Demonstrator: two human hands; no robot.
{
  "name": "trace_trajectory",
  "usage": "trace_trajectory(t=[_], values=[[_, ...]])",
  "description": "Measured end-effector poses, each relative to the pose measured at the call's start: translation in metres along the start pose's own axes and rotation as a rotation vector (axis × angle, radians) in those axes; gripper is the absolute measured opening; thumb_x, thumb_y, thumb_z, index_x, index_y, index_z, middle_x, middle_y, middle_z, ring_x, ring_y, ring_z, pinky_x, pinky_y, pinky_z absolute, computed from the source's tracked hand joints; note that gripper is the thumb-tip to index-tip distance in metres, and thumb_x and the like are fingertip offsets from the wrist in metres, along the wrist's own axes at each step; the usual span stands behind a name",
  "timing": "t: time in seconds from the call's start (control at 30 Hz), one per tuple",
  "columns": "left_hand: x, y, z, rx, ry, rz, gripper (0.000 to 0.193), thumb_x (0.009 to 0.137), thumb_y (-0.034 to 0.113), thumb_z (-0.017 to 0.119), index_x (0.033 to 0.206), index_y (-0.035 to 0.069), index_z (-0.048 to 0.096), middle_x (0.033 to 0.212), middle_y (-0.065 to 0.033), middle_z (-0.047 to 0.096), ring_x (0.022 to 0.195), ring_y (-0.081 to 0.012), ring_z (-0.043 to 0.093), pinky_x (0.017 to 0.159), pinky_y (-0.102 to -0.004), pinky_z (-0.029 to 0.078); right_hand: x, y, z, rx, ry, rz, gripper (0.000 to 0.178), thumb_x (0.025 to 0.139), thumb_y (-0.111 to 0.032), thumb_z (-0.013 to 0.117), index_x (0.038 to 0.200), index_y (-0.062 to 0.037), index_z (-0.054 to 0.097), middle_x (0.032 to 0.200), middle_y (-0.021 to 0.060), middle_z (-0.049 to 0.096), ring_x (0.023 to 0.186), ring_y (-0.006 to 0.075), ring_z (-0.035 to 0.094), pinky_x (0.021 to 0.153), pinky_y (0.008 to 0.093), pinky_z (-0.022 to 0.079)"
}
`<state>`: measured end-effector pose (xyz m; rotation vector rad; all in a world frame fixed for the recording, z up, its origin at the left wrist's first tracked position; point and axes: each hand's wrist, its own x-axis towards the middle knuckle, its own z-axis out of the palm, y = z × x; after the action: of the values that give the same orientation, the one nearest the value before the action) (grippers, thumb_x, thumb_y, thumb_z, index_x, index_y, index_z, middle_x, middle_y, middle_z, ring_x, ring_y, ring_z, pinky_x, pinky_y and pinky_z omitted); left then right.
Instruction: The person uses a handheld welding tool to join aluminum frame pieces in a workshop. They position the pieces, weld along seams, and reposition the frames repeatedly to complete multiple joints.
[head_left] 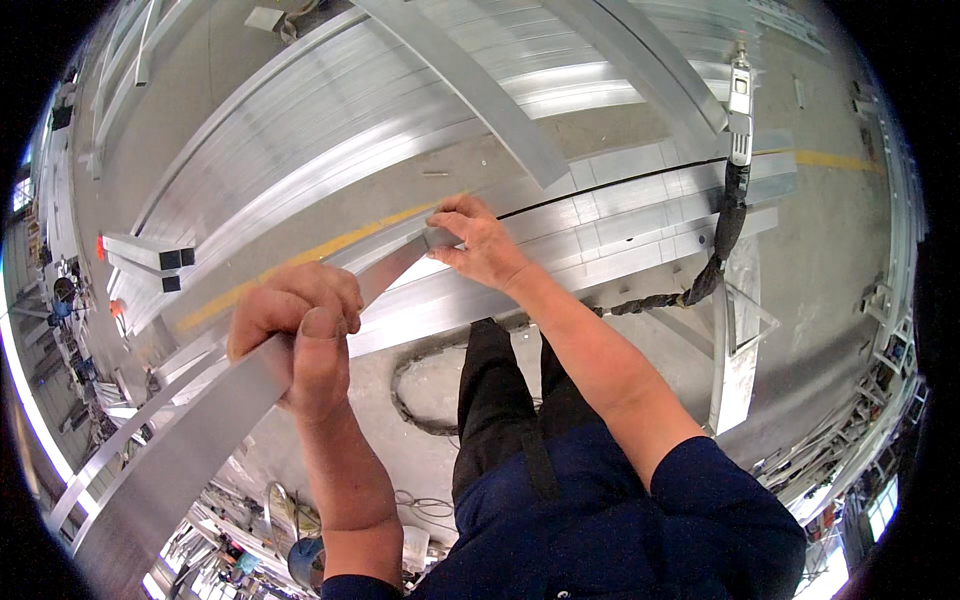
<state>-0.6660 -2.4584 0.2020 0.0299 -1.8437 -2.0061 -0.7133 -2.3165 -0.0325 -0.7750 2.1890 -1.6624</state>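
Note:
A long, flat silver metal bar (190, 445) runs from the lower left up toward the middle. My left hand (295, 325) is closed round it, thumb on top and fingers curled over the far edge. At the bar's far end, my right hand (475, 240) pinches the tip between thumb and fingers. Just beneath and beyond both hands lie several long silver metal profiles (620, 225), side by side, with thin lines across them. The tip is close above these profiles; whether it touches them I cannot tell.
A white-and-silver handheld tool (740, 110) with a black wrapped cable (730, 215) lies across the profiles at right. Beyond is a wide stack of metal lengths (330, 120), crossed by a beam (470, 90). Black-capped tubes (150, 252) lie at left. Cable loops on the floor (425, 375).

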Motion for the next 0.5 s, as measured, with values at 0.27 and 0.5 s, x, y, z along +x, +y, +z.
trace_trajectory(t=[0.27,0.5], values=[[-0.0028,-0.0005,0.0013,-0.013,-0.008,0.019,0.021,0.086,0.004,0.063,0.077,0.004,0.044,0.065,-0.0084,0.050,0.055,-0.0165,0.046,0.052,-0.0323,0.038,-0.0006,0.0006,0.0033,-0.009,0.025,0.015,0.041,0.067,-0.012,0.083,0.105,-0.0085,0.067,0.112,0.0111,0.062,0.109,0.0320,0.057,0.093,0.0404,0.049],[-0.0024,-0.0041,-0.0052,-0.025,-0.036,0.021,0.019,0.084,0.002,0.062,0.077,0.005,0.044,0.065,-0.0085,0.050,0.055,-0.0168,0.045,0.054,-0.0329,0.039,-0.0006,0.0005,0.0013,-0.050,-0.002,-0.025,0.038,0.069,-0.011,0.082,0.105,-0.0125,0.070,0.112,0.0086,0.061,0.108,0.0306,0.056,0.092,0.0395,0.050]])
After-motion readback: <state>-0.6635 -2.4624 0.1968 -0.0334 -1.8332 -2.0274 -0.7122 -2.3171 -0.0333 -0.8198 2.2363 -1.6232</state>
